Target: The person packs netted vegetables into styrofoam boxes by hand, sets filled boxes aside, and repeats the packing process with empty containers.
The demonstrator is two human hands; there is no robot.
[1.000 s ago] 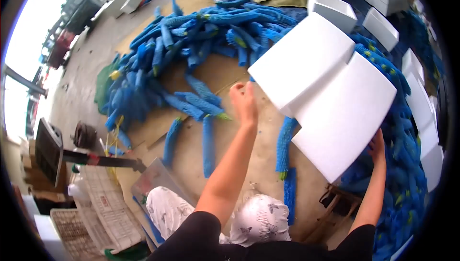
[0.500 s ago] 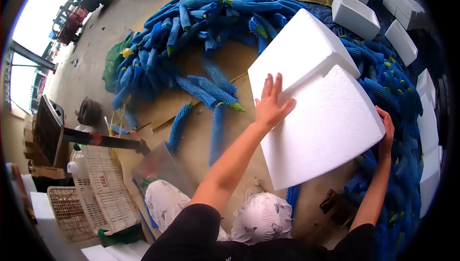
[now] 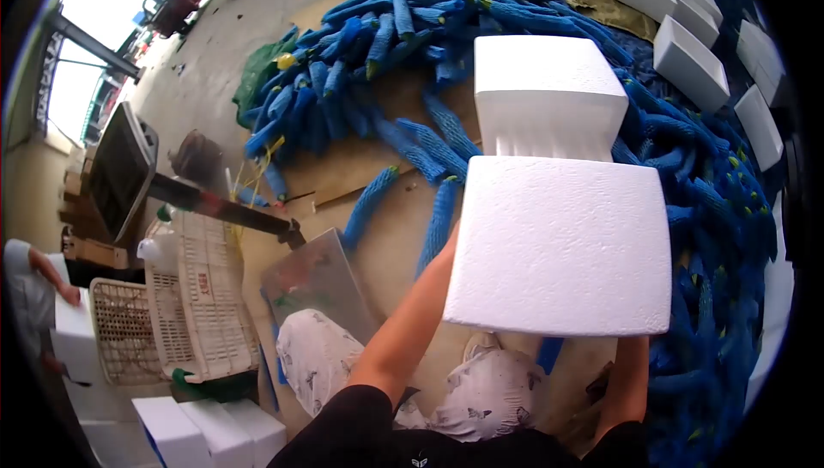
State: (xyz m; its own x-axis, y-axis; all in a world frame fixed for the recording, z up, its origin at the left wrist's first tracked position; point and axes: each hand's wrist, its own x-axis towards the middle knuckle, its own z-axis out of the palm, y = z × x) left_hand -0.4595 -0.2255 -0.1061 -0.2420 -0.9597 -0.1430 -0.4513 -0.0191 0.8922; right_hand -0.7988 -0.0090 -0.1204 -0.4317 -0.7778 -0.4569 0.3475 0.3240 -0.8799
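Note:
Two white foam boxes are in front of me, the near box overlapping the far box in view. My left forearm reaches up to the near box's left edge, and my right forearm goes under its lower right corner. Both my hands are hidden behind the foam, so their fingers do not show. Left of the boxes, several blue net-wrapped pieces with green tips lie on the brown floor sheet.
A heap of blue net-wrapped pieces curves behind, with more along the right. A scale display on a pole stands left, above plastic crates. Another person's hand touches foam boxes at far left. Open foam boxes stand upper right.
The foam boxes have turned and now face me more squarely. My hands, visible before on the near box's surface and right edge, are now hidden. Another person's hand has appeared at the far left.

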